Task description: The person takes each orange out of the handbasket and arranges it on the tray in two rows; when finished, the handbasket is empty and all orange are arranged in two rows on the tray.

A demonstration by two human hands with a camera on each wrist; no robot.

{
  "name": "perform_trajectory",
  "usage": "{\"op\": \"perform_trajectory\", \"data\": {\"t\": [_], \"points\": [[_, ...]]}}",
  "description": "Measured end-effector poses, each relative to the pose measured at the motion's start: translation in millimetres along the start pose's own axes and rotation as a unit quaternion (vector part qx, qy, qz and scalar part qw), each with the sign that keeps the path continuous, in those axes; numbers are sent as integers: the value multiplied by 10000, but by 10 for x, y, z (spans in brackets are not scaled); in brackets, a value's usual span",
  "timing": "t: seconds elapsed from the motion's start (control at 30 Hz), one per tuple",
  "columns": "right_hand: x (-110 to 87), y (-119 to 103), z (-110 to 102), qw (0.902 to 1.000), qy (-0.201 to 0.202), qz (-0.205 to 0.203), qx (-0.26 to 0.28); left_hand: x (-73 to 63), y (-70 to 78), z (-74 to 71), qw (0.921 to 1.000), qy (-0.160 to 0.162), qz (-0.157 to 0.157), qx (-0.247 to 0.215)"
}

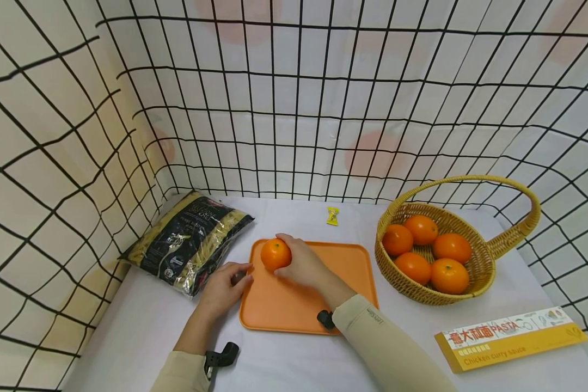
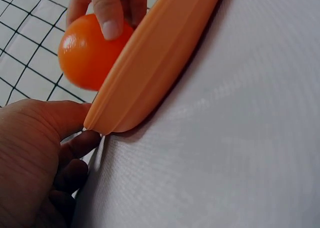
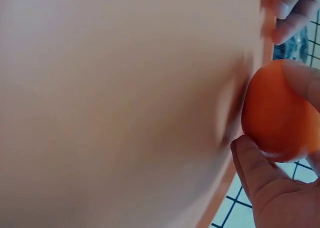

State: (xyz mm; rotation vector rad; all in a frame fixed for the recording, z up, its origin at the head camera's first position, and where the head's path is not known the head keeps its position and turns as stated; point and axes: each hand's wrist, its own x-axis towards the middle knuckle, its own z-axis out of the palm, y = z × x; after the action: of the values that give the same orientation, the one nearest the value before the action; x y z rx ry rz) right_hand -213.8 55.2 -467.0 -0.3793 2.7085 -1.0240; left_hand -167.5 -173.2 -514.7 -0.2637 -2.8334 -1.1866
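In the head view my right hand [image 1: 304,264] grips an orange [image 1: 276,255] low over the far left corner of an orange plastic tray [image 1: 294,310]. The right wrist view shows the thumb and fingers round the orange [image 3: 275,107], right at the tray's surface. My left hand [image 1: 225,288] is at the tray's left edge. Its thumb and a fingertip pinch the tray rim [image 2: 105,118] in the left wrist view, while the other fingers curl below. A wicker basket [image 1: 482,280] to the right holds several oranges [image 1: 449,276].
A dark bag of pasta [image 1: 186,239] lies left of the tray. Behind the tray is a small yellow wrapped candy [image 1: 332,215]. A yellow and white pasta box [image 1: 512,338] lies at the front right. Black wire grid walls [image 1: 299,109] enclose the white table.
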Motion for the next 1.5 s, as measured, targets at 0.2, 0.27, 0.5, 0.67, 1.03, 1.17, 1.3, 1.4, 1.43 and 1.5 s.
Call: {"op": "perform_trajectory", "data": {"t": [0.2, 0.27, 0.5, 0.67, 1.03, 1.17, 1.3, 1.4, 1.43, 1.5], "points": [[116, -60, 37, 10000, -48, 46, -41, 0, 3, -1, 10000, 18, 0, -7], [131, -82, 34, 9999, -103, 10, -14, -1, 6, 0, 10000, 16, -38, -14], [157, -118, 43, 9998, -150, -130, 0, 6, 8, 7, 10000, 72, -55, 2], [193, -122, 75, 9998, -144, -114, 6, 7, 6, 2, 9999, 96, -32, -22], [236, -99, 139, 9999, 53, -72, 90, 5, 3, 16, 9998, 185, 68, -22], [236, -112, 146, 9998, 103, -137, 136, -1, 5, 16, 9999, 163, 40, -42], [242, -123, 161, 9997, 120, -151, 150, -3, 2, 15, 9999, 142, 3, -59], [257, -127, 174, 9996, 158, -179, 135, -2, 2, 18, 9999, 152, 28, -42], [262, -129, 177, 9996, 167, -185, 131, -2, 2, 18, 9999, 150, 35, -40], [269, -133, 183, 9996, 187, -192, 126, -2, 1, 18, 9999, 145, 29, -24]]}}
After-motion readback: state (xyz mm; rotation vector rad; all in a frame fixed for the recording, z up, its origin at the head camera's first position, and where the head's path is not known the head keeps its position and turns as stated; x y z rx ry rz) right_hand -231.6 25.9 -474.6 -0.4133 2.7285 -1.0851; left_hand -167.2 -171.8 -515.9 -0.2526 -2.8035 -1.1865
